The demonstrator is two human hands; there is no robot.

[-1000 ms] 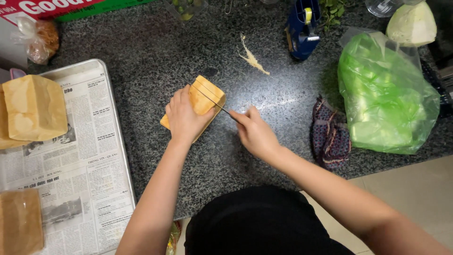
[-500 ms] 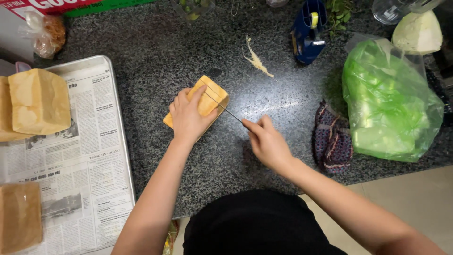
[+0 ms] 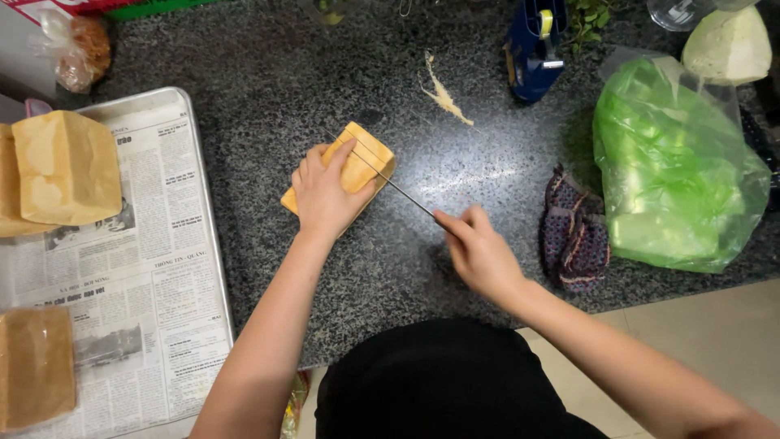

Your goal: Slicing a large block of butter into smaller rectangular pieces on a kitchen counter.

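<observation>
- Head cam, looking straight down: my left hand (image 3: 325, 191) is pressed on top of the yellow block (image 3: 357, 162), fingers closed down over it, pinning it to the dark speckled counter (image 3: 268, 89) about mid-frame.
- My right hand (image 3: 479, 252) is wrapped tight around the handle of a thin knife (image 3: 382, 175). The blade runs diagonally across the block's top, right next to my left fingertips.
- Honestly that's the sketchy part: fingertips sit just beside the blade line, so a slip on the block's smooth top could nick them.
- The block sits straight on the stone with no board, so it could skate sideways under pressure.
- Off to the left, a tray (image 3: 199, 244) lined with newspaper holds more tan blocks (image 3: 65, 167); a green plastic bag (image 3: 674, 171) and a patterned cloth (image 3: 573, 232) sit on the right.
</observation>
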